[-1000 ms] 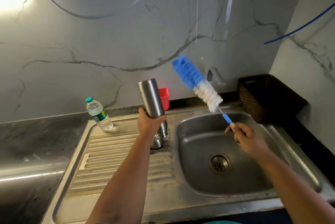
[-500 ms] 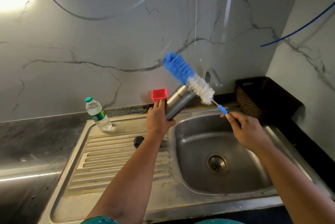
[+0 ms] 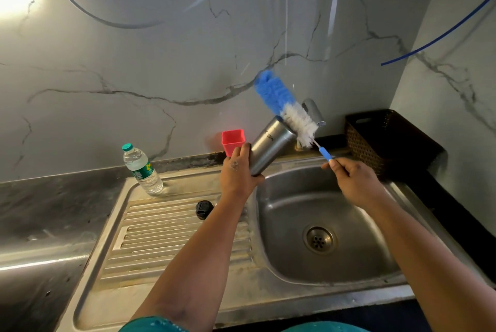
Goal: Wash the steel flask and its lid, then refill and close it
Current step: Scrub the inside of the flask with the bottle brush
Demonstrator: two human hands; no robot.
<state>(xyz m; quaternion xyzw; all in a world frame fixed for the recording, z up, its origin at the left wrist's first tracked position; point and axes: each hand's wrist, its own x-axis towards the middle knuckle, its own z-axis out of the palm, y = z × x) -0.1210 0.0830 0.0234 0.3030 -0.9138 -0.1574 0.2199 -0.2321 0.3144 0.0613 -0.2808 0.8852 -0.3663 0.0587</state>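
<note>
My left hand (image 3: 237, 173) grips the steel flask (image 3: 269, 145) near its base and holds it tilted up to the right over the sink's left rim. My right hand (image 3: 354, 180) pinches the thin blue handle of a bottle brush (image 3: 284, 106). The brush has blue bristles at the tip and white bristles lower down, and its white part lies across the flask's upper end. The flask's black lid (image 3: 204, 209) sits on the ribbed drainboard (image 3: 171, 235), left of my left forearm.
The steel sink basin (image 3: 292, 208) with its drain (image 3: 319, 240) lies below the hands, the tap (image 3: 312, 111) behind the brush. A plastic water bottle (image 3: 142, 169) stands on the drainboard's back left corner. A red cup (image 3: 233, 141) and a dark woven basket (image 3: 386, 138) stand at the back.
The flask went from upright, base up above the lid, to tilted toward the tap. The brush moved left until its white bristles met the flask's end. The lid now lies uncovered on the drainboard.
</note>
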